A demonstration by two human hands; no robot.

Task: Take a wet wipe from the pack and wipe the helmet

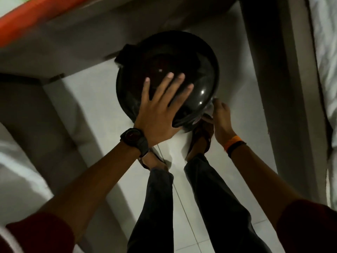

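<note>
A glossy black helmet (pixel 182 57) hangs in the air in front of me, above the white floor. My left hand (pixel 160 108) lies flat on its shell with the fingers spread, steadying it. My right hand (pixel 221 115) is at the helmet's lower right edge, fingers closed on a crumpled white wet wipe (pixel 211 106) that is pressed against the rim. Only a small bit of the wipe shows. The wipe pack is not in view.
My two legs (pixel 200 189) in dark trousers and sandals stand on white floor tiles (pixel 87 92) below the helmet. A bed with white sheets (pixel 326 70) runs along the right. A grey ledge with an orange edge (pixel 27 21) sits at the upper left.
</note>
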